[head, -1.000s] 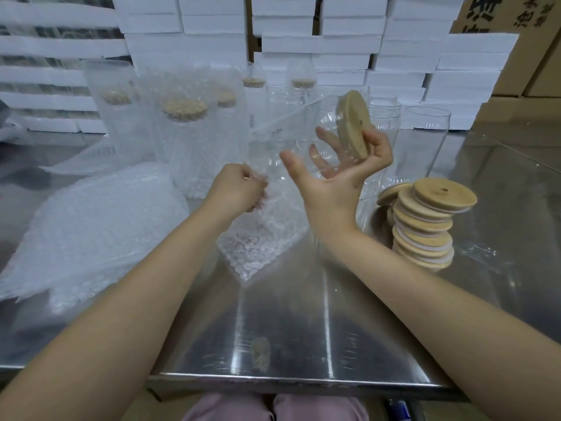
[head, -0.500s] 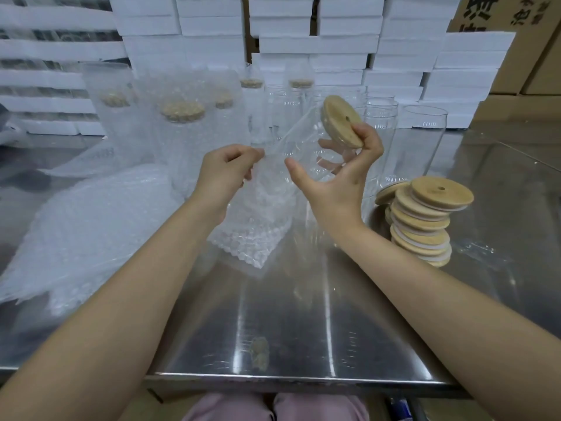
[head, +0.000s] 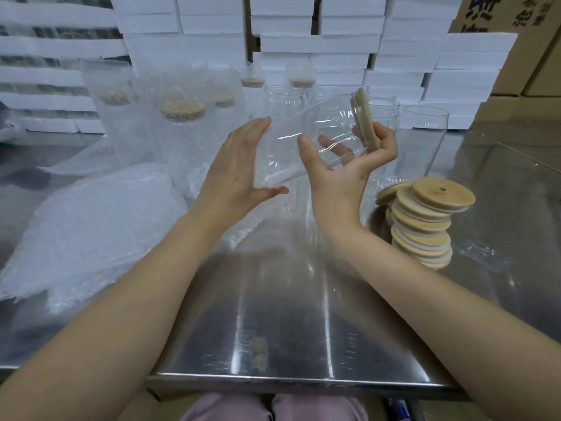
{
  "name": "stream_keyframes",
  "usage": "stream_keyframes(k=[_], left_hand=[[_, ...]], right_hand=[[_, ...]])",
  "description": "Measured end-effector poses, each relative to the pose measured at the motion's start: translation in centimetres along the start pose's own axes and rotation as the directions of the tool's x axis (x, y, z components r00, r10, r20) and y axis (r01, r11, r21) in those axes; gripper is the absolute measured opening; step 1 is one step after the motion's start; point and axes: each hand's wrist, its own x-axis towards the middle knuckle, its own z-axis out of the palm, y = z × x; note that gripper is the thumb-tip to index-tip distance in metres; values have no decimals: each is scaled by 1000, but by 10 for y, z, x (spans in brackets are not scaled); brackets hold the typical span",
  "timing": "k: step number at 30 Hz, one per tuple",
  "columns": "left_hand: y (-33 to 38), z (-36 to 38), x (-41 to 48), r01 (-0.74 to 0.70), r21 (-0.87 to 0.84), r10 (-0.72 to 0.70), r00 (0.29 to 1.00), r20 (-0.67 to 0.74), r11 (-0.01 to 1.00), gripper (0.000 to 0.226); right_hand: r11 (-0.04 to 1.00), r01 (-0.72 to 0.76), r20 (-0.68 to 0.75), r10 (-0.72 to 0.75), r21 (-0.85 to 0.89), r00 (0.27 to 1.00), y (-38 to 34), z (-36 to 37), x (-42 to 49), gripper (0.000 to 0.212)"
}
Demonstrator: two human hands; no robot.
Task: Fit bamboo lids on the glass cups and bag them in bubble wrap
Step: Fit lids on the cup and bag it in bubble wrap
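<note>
A clear glass cup (head: 285, 147) lies tilted in the air between my hands, its mouth up and to the right. A bamboo lid (head: 364, 117) sits at that mouth, seen edge-on. My right hand (head: 343, 177) grips the cup near the lid, thumb across the glass and fingers behind it. My left hand (head: 233, 171) cups the base, fingers above and thumb below. A loose bubble wrap bag (head: 243, 229) lies on the table under my left wrist. More bamboo lids (head: 425, 220) are stacked at the right.
Several bagged, lidded cups (head: 182, 132) stand at the back left, and bare glass cups (head: 425, 138) at the back right. A pile of bubble wrap bags (head: 91, 226) covers the left of the steel table (head: 288, 314). White boxes (head: 303, 41) and cardboard cartons (head: 516, 19) wall off the rear.
My left hand let go of the bubble wrap bag, which dropped to the table, and moved onto the cup's base. The lid turned from facing me to edge-on at the cup's mouth.
</note>
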Motion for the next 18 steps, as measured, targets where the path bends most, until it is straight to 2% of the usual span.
stream_keyframes(k=[5,9,13,16,18], left_hand=[[3,5,0,-18,78,32,983,-183,997,93],[9,12,-1,1,91,23,965,-263,996,83],[15,14,-1,23,-27,-27,985,-170,999,85],[17,11,1,81,-193,-87,996,-21,978,104],[13,6,2,120,-183,-114,992,45,976,121]], right_hand=[[999,-18,57,16,32,998,-8,5,-7,78],[996,-29,88,21,83,996,-5,8,-12,79],[997,-62,118,56,48,991,1,6,-12,65],[995,-98,87,96,20,992,4,0,-7,64],[996,-83,58,82,17,995,4,-3,-2,63]])
